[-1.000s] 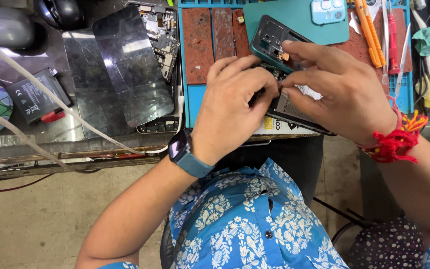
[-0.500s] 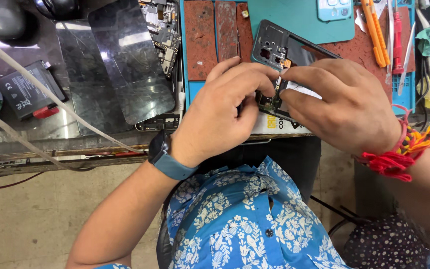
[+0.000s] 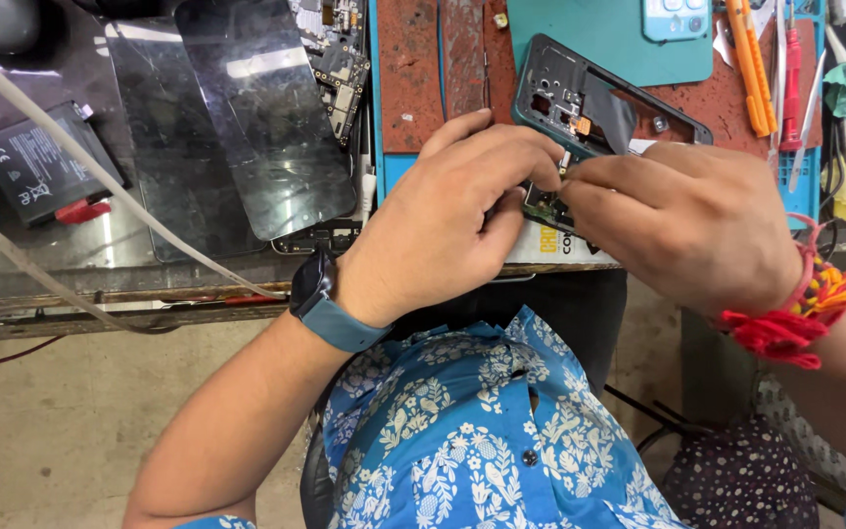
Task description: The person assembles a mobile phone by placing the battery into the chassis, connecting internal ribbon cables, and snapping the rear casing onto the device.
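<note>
An opened dark teal phone frame [image 3: 580, 93] lies tilted on the worn repair mat [image 3: 413, 78], its inner parts exposed. My left hand [image 3: 443, 220] grips the frame's near end, fingers curled over it. My right hand [image 3: 682, 220] meets it from the right, thumb and forefinger pinched on a small part at the frame's lower edge; the part itself is hidden by my fingers. A watch sits on my left wrist and red threads circle my right wrist.
A detached dark phone screen [image 3: 257, 113] and a glass sheet lie left of the mat. A black battery [image 3: 36, 167] rests at the far left, crossed by white cables [image 3: 100, 186]. A circuit board [image 3: 340, 59] lies beside the mat. Orange and red tools [image 3: 766, 69] stand at the right.
The view has shifted, so the bench sits lower and more to the right in frame. Both hands stay on the phone frame, fingertips drawn closer together at its lower edge.
</note>
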